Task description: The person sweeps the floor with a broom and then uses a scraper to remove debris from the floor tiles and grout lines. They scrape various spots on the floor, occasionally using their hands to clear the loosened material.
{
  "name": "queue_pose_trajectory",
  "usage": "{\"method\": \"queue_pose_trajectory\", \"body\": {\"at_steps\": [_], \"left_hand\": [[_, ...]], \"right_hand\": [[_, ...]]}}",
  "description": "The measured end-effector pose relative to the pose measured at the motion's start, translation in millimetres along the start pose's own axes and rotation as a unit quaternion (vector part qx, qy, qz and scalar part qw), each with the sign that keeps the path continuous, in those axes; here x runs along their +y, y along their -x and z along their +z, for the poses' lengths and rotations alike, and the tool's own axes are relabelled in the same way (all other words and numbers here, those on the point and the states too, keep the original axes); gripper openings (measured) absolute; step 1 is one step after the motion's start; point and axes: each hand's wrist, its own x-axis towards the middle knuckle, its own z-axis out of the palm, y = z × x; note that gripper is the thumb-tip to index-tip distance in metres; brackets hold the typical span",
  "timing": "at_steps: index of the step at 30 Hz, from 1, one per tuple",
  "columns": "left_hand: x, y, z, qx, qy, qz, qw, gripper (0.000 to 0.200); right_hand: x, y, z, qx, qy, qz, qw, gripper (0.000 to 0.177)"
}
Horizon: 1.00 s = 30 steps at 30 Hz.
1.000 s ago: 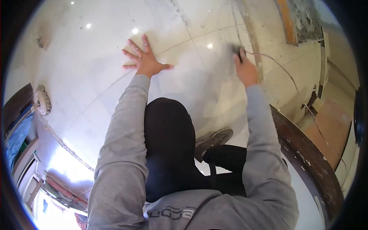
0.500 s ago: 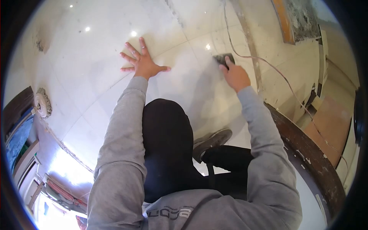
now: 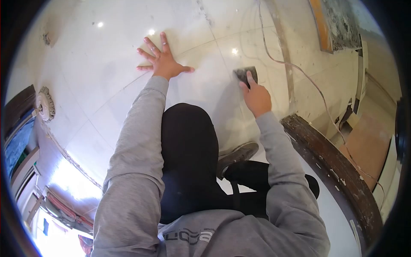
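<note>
My left hand (image 3: 167, 64) lies with fingers spread wide on the pale, glossy tiled floor (image 3: 199, 83). Off to its right, my right hand (image 3: 258, 98) grips a dark, flat, broad-bladed scraper (image 3: 244, 74), with one finger stretched along the top of it. The blade is against or just above the tiles; its far edge is slightly blurred. How the rest of the tool sits in the palm is hidden. My bent knee (image 3: 188, 124) and a shoe (image 3: 239, 156) are between my arms.
A thin cable (image 3: 306, 77) winds over the floor to the right. A chipped dark wooden frame (image 3: 334, 171) curves along the lower right. At the left stands a round, ridged pale object (image 3: 45, 104). An orange-edged board (image 3: 322, 25) is at the upper right.
My right hand has swept the scraper slightly left over the tiles, and the blade has turned. My left hand remains spread on the floor. The view has shifted a little.
</note>
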Motion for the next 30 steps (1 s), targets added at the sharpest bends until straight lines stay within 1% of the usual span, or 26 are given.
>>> {"method": "queue_pose_trajectory", "body": {"at_steps": [2, 3, 5, 6, 8, 9, 11, 12, 13, 15, 16, 17, 19, 20, 22, 23, 25, 26, 30], "left_hand": [[-1.4, -3.7, -2.1, 0.017, -0.008, 0.004, 1.000, 0.154], [-0.6, -3.5, -2.3, 0.017, -0.011, 0.002, 1.000, 0.154], [-0.3, -0.7, 0.3, 0.012, -0.016, 0.002, 1.000, 0.154], [-0.3, -1.8, -0.2, 0.014, -0.016, 0.001, 1.000, 0.154], [0.6, 0.3, 0.5, 0.014, -0.012, 0.003, 1.000, 0.154], [1.2, 0.2, -1.1, 0.012, -0.013, 0.001, 1.000, 0.154], [0.7, -3.5, -2.6, 0.010, -0.010, -0.009, 1.000, 0.154], [-0.5, -4.2, -1.5, 0.016, -0.006, -0.002, 1.000, 0.154], [-2.0, -2.5, 1.1, 0.020, -0.005, 0.007, 1.000, 0.155], [-3.2, 0.4, 4.1, 0.017, -0.011, 0.005, 1.000, 0.155], [-1.8, -1.0, 0.9, 0.027, -0.009, 0.006, 1.000, 0.155], [-0.7, 0.2, 1.2, 0.029, -0.008, 0.008, 1.000, 0.155], [-0.6, -1.6, -0.9, 0.013, -0.012, -0.002, 1.000, 0.155], [-1.0, -4.3, -4.3, 0.018, -0.009, -0.003, 1.000, 0.155], [-3.9, -2.4, 0.2, 0.017, -0.005, 0.009, 1.000, 0.155], [-4.7, -1.7, 3.4, 0.011, -0.005, 0.006, 1.000, 0.155], [-5.2, -2.6, 3.1, 0.028, 0.010, 0.017, 0.999, 0.155], [-6.4, -2.8, 1.3, 0.033, 0.007, 0.018, 0.999, 0.155], [-2.5, 0.5, -4.0, 0.018, -0.005, 0.012, 1.000, 0.153]], "right_hand": [[-11.8, -27.1, 7.6, 0.072, 0.002, 0.014, 0.997, 0.061], [-14.9, -47.3, 3.2, 0.073, -0.002, 0.012, 0.997, 0.061], [-16.6, -74.7, -12.5, 0.135, -0.011, -0.034, 0.990, 0.062], [-19.6, -72.8, -20.5, 0.136, -0.012, -0.034, 0.990, 0.062], [-24.3, -66.1, -34.0, 0.089, 0.003, -0.026, 0.996, 0.061], [-26.0, -64.8, -28.8, 0.094, 0.006, -0.029, 0.995, 0.061], [-31.4, -59.3, -8.1, 0.095, 0.001, 0.009, 0.995, 0.060], [-33.2, -62.6, -4.6, 0.110, -0.004, 0.001, 0.994, 0.060], [-33.7, -71.2, -4.5, 0.103, -0.004, 0.001, 0.995, 0.060], [-41.6, -86.9, -20.4, 0.124, -0.026, 0.023, 0.992, 0.061], [-45.0, -88.5, -28.7, 0.109, -0.020, 0.031, 0.993, 0.061], [-40.1, -87.4, -29.0, 0.111, -0.020, 0.031, 0.993, 0.061], [-33.8, -85.0, -27.4, 0.073, 0.007, -0.011, 0.997, 0.062], [-36.6, -82.5, -24.8, 0.077, 0.008, -0.014, 0.997, 0.062], [-36.6, -71.5, -14.3, 0.094, 0.000, -0.009, 0.996, 0.061], [-35.8, -78.6, -15.4, 0.088, 0.002, -0.009, 0.996, 0.061], [-36.6, -102.2, -30.6, 0.114, -0.005, -0.006, 0.994, 0.060], [-39.2, -106.3, -41.8, 0.093, -0.011, 0.000, 0.996, 0.060], [-40.2, -94.1, -31.4, 0.092, -0.005, -0.007, 0.996, 0.062]]}}
